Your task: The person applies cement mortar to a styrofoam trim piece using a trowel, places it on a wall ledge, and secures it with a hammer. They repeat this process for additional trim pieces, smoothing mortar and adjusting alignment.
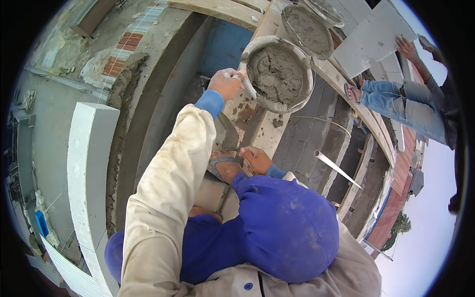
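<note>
My left hand reaches forward and is closed on the left rim of a round bucket caked with cement. Wet grey mortar fills much of it, its surface uneven. The bucket rests on a wooden plank smeared with mortar. My right hand is low beside my sandalled foot, its fingers curled; what they hold, if anything, I cannot make out. My raised knee in blue trousers hides part of that arm.
A second mortar bucket stands beyond the first. At right a co-worker in jeans rests a hand on a pale grey panel. White blocks top the wall at left, above a deep drop. A white pipe juts up at right.
</note>
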